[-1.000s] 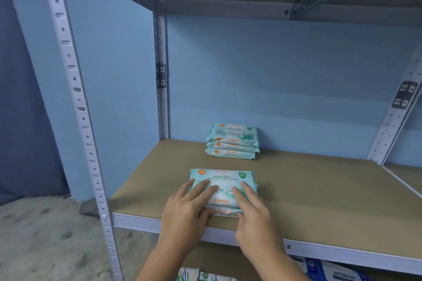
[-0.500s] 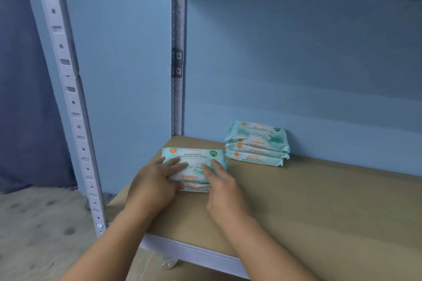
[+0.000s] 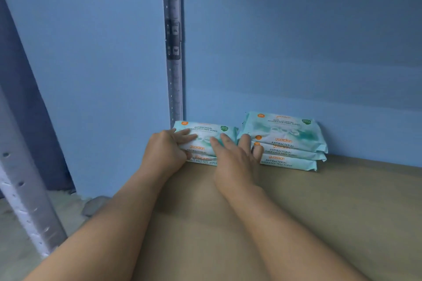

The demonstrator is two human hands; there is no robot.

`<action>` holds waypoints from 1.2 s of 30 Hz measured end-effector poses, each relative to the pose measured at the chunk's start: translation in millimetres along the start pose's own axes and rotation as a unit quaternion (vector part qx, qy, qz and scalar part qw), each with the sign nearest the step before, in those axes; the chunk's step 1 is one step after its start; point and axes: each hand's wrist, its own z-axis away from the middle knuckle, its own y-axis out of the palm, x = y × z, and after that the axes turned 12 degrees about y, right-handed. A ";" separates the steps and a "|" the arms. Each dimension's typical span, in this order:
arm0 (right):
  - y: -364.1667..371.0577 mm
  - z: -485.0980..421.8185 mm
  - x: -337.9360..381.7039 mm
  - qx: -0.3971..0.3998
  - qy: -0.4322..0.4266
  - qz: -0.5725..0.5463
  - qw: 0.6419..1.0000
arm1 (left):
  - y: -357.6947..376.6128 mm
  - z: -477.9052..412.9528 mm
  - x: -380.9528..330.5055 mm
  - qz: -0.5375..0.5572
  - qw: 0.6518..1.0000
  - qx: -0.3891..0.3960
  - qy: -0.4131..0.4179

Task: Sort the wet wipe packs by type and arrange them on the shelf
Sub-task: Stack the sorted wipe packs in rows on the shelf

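Note:
Two stacked mint-green antibacterial wipe packs [image 3: 205, 131] lie in the back left corner of the brown shelf board [image 3: 342, 212], against the blue wall. My left hand [image 3: 167, 148] grips their left end, fingers over the top and thumb at the front edge. My right hand [image 3: 233, 157] lies with straight fingers across their right end, its fingertips between them and a stack of three matching wipe packs [image 3: 287, 141] just to the right.
A grey perforated rear post [image 3: 174, 52] rises behind the packs. A front post [image 3: 25, 189] stands at the far left, with the grey floor [image 3: 13, 246] beyond it. The shelf board stretches out to the right.
Both hands slid the two packs from the shelf's front edge back to the rear left corner, beside the stack of three. The camera moved in closer.

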 end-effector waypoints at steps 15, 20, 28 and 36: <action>13.7 -13.5 -11.2 -0.095 0.018 -0.033 0.995 | 2.6 -16.7 32.1 -0.025 0.996 -0.046 0.072; 16.8 -16.4 -14.9 -0.147 0.084 -0.074 0.983 | -1.9 -15.8 30.1 -0.047 0.997 -0.051 0.032; 24.1 -21.6 -17.6 -0.170 0.127 -0.070 0.975 | 4.1 -17.5 32.7 -0.016 0.997 -0.022 0.066; 23.5 -24.0 -22.0 -0.148 0.165 -0.060 0.973 | 14.9 -19.6 29.9 -0.044 0.994 -0.027 0.093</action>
